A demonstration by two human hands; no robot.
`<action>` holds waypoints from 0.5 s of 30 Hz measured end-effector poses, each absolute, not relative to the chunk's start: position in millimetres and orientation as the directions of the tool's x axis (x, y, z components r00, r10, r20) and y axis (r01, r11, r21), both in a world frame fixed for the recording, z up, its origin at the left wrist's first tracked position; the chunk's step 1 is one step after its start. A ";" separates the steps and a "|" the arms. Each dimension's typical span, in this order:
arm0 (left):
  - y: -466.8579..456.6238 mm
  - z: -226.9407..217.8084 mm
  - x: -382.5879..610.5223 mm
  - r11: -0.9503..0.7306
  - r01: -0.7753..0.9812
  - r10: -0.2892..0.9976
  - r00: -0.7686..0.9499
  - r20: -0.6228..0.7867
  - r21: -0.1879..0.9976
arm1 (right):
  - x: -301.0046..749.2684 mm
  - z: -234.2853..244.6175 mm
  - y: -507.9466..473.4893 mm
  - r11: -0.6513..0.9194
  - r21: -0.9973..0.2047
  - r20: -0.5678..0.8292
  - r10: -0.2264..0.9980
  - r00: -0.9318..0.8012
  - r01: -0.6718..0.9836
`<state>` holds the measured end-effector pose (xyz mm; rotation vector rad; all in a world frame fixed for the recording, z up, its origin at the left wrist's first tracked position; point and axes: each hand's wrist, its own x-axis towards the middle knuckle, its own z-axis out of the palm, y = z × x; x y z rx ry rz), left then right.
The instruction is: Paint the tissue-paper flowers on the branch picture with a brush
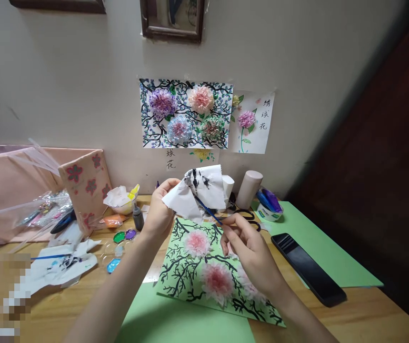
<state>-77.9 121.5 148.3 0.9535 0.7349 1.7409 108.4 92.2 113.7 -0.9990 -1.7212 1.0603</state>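
My left hand (162, 209) grips a white paper tissue (211, 183) smeared with black paint, held up above the table. Between the fingers of my right hand (242, 238) is a blue-handled paintbrush (207, 209), its tip end tucked against the tissue and hidden there. Below both hands lies a green sheet (186, 281) painted with black branches and bearing pink, ruffled paper flowers (217, 282). My right hand and forearm cover part of its right side.
A paint palette (119, 237), a small dark bottle (138, 219) and a stained tissue (64, 262) with another brush lie left. To the right are a black phone (307, 269), scissors (245, 214), a tub (269, 205) and green paper (333, 252). Flower artwork (186, 114) hangs on the wall.
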 end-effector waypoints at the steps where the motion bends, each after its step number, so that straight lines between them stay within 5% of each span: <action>1: 122.1 148.4 -78.1 -0.353 -0.458 0.933 -0.240 0.269 0.816 | 108.1 114.5 91.4 0.323 -0.926 0.253 0.914 -0.316 0.194; 7: 124.5 144.2 -78.8 -0.464 -0.354 0.871 -0.351 0.344 0.812 | 109.5 115.5 88.8 0.478 -0.799 0.415 0.877 -0.241 0.364; 12: 123.6 142.1 -76.5 -0.495 -0.272 0.838 -0.402 0.370 0.825 | 112.3 109.3 93.9 0.711 -0.354 0.782 0.581 -0.225 0.608; 15: 123.8 141.8 -77.1 -0.510 -0.214 0.825 -0.397 0.403 0.833 | 113.1 107.5 95.8 0.717 -0.190 0.850 0.462 -0.253 0.671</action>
